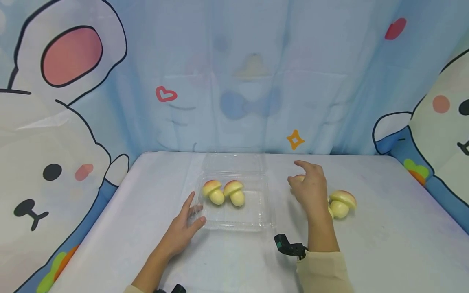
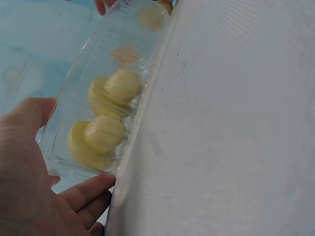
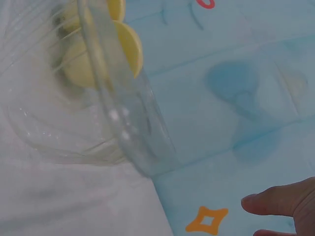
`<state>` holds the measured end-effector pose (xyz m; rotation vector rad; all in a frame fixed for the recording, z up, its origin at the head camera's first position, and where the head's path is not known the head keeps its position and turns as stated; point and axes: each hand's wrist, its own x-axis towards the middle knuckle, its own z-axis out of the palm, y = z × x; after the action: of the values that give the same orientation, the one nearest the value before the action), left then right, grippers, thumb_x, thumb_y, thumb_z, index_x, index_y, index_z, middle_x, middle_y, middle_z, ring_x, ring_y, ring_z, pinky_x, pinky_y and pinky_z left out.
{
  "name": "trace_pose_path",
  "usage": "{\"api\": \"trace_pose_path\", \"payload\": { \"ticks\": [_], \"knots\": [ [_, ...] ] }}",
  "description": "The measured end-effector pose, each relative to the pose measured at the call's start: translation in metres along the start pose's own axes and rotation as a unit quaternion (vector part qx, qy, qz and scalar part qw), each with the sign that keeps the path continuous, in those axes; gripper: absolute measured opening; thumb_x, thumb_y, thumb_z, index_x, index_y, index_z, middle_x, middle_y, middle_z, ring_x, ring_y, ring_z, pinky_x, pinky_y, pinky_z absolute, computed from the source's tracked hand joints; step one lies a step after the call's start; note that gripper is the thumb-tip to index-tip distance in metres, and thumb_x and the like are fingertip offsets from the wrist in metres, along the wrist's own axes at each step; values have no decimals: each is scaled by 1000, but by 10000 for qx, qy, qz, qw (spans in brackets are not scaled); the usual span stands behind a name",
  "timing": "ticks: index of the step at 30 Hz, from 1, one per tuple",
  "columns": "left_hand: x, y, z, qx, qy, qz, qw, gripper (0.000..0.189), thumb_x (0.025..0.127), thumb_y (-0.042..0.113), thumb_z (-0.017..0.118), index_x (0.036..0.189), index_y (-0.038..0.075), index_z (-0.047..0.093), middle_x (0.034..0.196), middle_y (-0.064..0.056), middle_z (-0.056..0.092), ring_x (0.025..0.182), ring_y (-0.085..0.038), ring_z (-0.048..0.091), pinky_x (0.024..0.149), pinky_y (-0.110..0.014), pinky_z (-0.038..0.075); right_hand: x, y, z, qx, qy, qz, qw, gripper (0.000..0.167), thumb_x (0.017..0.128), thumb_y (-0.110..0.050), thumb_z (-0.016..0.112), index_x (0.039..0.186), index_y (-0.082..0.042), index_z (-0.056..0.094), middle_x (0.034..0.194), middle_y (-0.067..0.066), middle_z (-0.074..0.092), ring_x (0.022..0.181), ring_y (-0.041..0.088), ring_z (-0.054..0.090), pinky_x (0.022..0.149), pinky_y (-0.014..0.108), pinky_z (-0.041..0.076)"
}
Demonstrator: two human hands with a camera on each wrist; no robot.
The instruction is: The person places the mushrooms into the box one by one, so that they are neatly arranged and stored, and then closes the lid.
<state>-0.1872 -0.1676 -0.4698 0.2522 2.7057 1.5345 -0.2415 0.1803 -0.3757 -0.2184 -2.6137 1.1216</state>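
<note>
Touching a clear rectangular plastic box (image 1: pixel 256 205), left hand (image 1: pixel 181 232) was spread.
Two yellow, red-tinged mushroom shapes (image 1: pixel 217 197) sat inside; right hand (image 1: pixel 310 185), thumb and finger parted, hovered by another (image 1: pixel 300 177).

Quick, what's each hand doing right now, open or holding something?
Left hand: open, thumb and fingers spread at the clear container's left side.
Right hand: open, thumb and forefinger apart, by a partly hidden mushroom-shaped piece.

Left hand (image 1: pixel 183 228) spread, thumb (image 1: pixel 198 224) standing well apart from its fingers (image 1: pixel 187 204); and there's the right hand (image 1: pixel 309 186), farther forward, index (image 1: pixel 305 165) and thumb parted, forearm (image 1: pixel 322 234) straight behind.
</note>
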Motion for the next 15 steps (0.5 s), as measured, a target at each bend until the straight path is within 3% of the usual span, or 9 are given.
{"api": "trace_pose_path", "payload": {
  "ticks": [8,15],
  "knots": [
    [-1,0,-2,50,22,79,10000,83,103,38,61,168,23,11,153,-11,56,152,-42,35,122,-70,20,4,5,9,-175,-12,227,9996,54,95,-11,64,148,-6,54,155,31,37,142,53,38,114,64,38],
    [0,1,0,60,-5,41,10000,83,103,40,60,168,23,11,154,-11,55,153,-42,34,122,-70,19,7,12,15,-579,-89,269,9979,55,92,-9,64,146,-4,53,155,36,31,137,60,36,101,64,46]
  ]
}}
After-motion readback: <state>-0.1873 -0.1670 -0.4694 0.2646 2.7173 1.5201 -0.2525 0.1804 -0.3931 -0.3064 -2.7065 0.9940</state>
